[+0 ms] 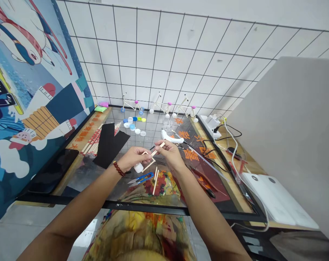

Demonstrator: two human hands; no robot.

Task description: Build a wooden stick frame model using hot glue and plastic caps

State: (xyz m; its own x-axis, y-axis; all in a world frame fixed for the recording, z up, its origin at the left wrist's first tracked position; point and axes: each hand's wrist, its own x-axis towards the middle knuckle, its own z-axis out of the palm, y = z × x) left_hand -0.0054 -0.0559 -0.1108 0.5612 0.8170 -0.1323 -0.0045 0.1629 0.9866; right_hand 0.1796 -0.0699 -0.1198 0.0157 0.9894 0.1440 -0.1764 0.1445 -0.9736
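Note:
My left hand (134, 157) and my right hand (170, 154) meet above the glass table (104, 185). Together they pinch a small frame of thin wooden sticks (150, 156). The left fingers hold its left side, and a small white bottle (138, 167) shows just under that hand. The right fingers grip a stick end (161, 145) at the upper right. Below the hands lie blue thread snips (142, 178) and loose wooden sticks (155, 177) on the glass.
A white glue gun (172, 137) lies behind the hands. Farther back are coloured bottle caps (134, 123) and three stick models (159, 105). Black sheets (110, 143) and sticks (92, 139) lie left, near a dark phone (54, 170). A power strip (212, 123) and cables are right.

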